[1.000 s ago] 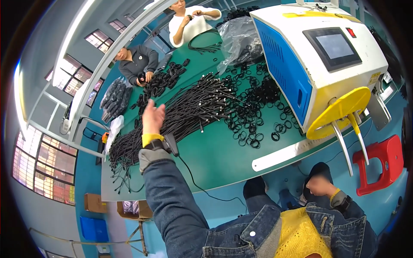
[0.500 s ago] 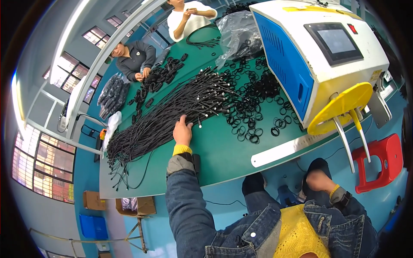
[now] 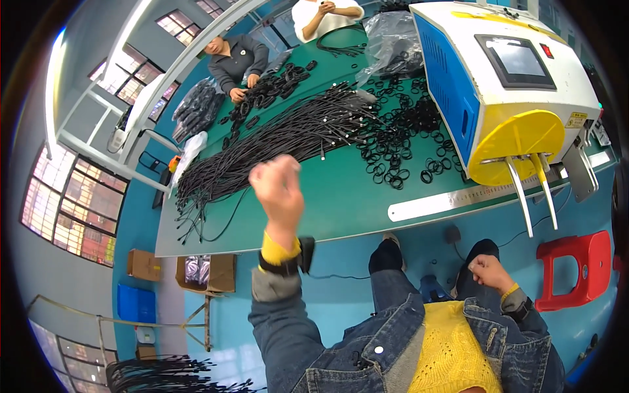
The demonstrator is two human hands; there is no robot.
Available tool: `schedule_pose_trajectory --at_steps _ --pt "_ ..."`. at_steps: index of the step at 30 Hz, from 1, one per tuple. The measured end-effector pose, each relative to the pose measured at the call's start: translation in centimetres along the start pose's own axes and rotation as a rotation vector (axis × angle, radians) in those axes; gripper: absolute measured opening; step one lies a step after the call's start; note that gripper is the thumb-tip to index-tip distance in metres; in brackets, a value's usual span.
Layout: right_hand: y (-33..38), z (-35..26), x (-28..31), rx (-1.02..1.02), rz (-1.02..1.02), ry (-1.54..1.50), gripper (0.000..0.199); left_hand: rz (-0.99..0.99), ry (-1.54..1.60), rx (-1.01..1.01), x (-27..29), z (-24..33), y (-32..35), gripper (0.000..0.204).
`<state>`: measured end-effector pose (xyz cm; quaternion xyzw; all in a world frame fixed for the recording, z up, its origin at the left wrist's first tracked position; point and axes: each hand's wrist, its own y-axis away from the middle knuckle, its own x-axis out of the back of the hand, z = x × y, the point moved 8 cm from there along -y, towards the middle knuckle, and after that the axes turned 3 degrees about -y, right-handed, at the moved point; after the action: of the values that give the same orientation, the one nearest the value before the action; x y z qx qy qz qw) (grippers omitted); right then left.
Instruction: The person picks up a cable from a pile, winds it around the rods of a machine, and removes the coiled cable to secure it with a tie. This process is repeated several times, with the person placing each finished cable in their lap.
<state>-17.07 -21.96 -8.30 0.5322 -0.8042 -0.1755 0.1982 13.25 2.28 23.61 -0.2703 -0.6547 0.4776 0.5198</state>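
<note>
My left hand (image 3: 280, 193) is raised above the near side of the green table, its fingers curled in and a little blurred, with nothing visible in them. Just beyond it lies a long bundle of black cables (image 3: 268, 141) with small pale ends toward the right. My right hand (image 3: 491, 274) is held low by my right knee, below the table edge. Its fingers are bent closed, and nothing shows in them. Neither hand touches the cables.
Loose black rings (image 3: 393, 147) lie right of the cables, near a metal ruler (image 3: 426, 206). A white-and-blue machine (image 3: 452, 85) with a yellow disc (image 3: 517, 144) stands at right. A red stool (image 3: 576, 268) is on the floor. Two people work across the table (image 3: 341, 209).
My left hand has lifted off the cables and come back toward me, its fingers curling. My right hand stays by my knee. The view has shifted, with more cables showing at lower left.
</note>
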Motion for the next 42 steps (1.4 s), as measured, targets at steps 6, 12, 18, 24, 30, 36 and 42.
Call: schedule_pose_trajectory --at_steps 6,12,18,24,30,36,42 --pt "8.1 -11.7 4.1 0.788 0.487 -0.139 0.024 -0.378 0.492 0.022 1.9 17.0 4.8 0.007" --pt "19.0 -17.2 7.1 1.293 0.827 0.36 0.03 -0.536 0.549 0.152 -2.5 23.4 5.4 0.008" --pt "21.6 -16.1 8.3 1.328 0.903 0.796 0.038 -0.533 0.638 0.082 -4.0 28.4 3.0 0.015" --pt "20.3 -18.8 11.3 1.292 1.101 0.809 0.032 -0.487 0.691 0.092 -7.8 30.1 -0.6 0.015" --pt "11.4 -20.7 12.6 1.16 1.067 0.704 0.012 -0.368 0.669 0.249 -13.6 25.8 -1.8 0.012" --pt "7.4 -21.3 13.2 1.019 1.066 0.624 0.009 -0.292 0.684 0.245 -15.5 24.3 -2.2 0.012" --pt "8.3 -17.4 14.0 0.991 1.064 0.447 0.011 -0.243 0.717 0.255 -16.0 24.0 -1.1 0.013"
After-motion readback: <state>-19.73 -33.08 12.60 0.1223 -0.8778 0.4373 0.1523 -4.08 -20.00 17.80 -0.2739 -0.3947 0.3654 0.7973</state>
